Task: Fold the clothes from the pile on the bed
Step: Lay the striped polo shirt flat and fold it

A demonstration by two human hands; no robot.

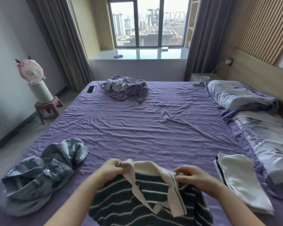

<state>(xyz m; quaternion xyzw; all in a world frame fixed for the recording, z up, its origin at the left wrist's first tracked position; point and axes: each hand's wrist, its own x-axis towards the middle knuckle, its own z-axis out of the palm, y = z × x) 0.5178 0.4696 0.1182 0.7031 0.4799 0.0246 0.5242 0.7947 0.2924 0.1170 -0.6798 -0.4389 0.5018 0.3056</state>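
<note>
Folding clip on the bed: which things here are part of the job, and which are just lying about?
Part of the job: striped top, gripped at its collar by left hand and right hand; crumpled denim clothes; folded white garment; purple bed.

Lying about: fan on stool, pillows, phone, rumpled purple bedding.

Striped top in my hands, two other garments waiting on the bed.

I see the dark striped knit top (147, 201) at the near edge of the purple bed (153, 124), its cream collar lifted and spread, my left hand (112, 168) and right hand (191, 176) each pinching one collar side. A crumpled blue denim shirt (42, 175) lies to its left, a folded white garment (242, 178) to its right, and a rumpled lilac heap (126, 88) sits at the far edge.
</note>
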